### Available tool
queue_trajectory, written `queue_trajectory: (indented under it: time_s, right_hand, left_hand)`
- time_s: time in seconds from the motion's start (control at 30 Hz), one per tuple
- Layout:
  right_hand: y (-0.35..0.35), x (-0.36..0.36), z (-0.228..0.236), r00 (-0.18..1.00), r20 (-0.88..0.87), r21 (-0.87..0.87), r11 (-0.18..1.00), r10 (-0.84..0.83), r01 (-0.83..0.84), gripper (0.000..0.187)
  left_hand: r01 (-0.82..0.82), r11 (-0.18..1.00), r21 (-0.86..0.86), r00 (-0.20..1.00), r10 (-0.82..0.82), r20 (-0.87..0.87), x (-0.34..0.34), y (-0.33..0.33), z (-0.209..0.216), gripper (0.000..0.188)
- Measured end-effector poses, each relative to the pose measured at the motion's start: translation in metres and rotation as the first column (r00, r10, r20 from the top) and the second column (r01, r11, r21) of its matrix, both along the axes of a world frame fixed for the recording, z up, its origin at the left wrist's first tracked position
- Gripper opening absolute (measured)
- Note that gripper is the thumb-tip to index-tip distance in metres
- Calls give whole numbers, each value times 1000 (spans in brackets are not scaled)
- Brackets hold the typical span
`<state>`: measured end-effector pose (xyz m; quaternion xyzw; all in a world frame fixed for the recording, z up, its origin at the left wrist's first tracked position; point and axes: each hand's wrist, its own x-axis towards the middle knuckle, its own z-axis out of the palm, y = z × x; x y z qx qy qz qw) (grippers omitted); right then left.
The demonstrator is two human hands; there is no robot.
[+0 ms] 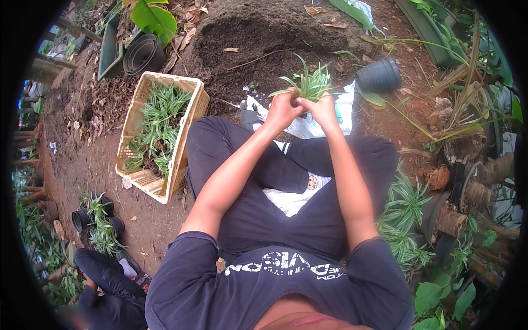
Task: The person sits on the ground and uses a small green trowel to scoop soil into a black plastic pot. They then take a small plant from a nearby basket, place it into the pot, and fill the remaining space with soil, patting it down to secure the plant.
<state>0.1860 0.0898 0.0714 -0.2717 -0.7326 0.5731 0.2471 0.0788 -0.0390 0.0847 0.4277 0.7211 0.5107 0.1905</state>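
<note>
1. The small clump of striped green-and-white grassy plantlets (311, 83) looks light, soft and easily torn; best gripped low at its base.
2. It is held above the white plastic sack's (308, 125) far edge.
3. Left hand (282, 108) and right hand (323, 108) are closed around its base, forearms stretched forward, elbows bent.

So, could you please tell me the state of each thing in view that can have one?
Left hand: closed on the plant's base.
Right hand: closed on the plant's base.
Plant: held upright, out of any pot.
Crate: open, partly filled with plants.
Black pot: on its side, looks empty.
Stacked pots: nested, tipped over.
Soil heap: piled loose.
</note>
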Motion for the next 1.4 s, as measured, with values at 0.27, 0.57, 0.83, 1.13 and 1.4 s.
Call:
queue_trajectory:
  time_s: [0.27,0.57,0.83,1.13,1.4]
  right_hand:
    - [-2,2,8,999,-17,-175,984,30,-33,26]
    - [0,8,42,999,-32,-198,980,11,-17,46]
    - [-27,7,122,961,-259,709,694,93,124,81]
    - [22,30,42,914,28,628,719,-404,298,78]
    - [55,33,-6,918,393,212,965,58,-152,70]
  left_hand:
    - [-62,997,-55,998,64,18,-5,3,-3,28]
    - [-83,982,172,958,31,284,-1,12,-13,22]
    - [79,994,79,979,-92,184,-13,5,-18,22]
    - [-10,988,152,991,-11,137,-6,8,-5,21]
    - [44,981,190,957,-96,274,-6,18,-5,21]
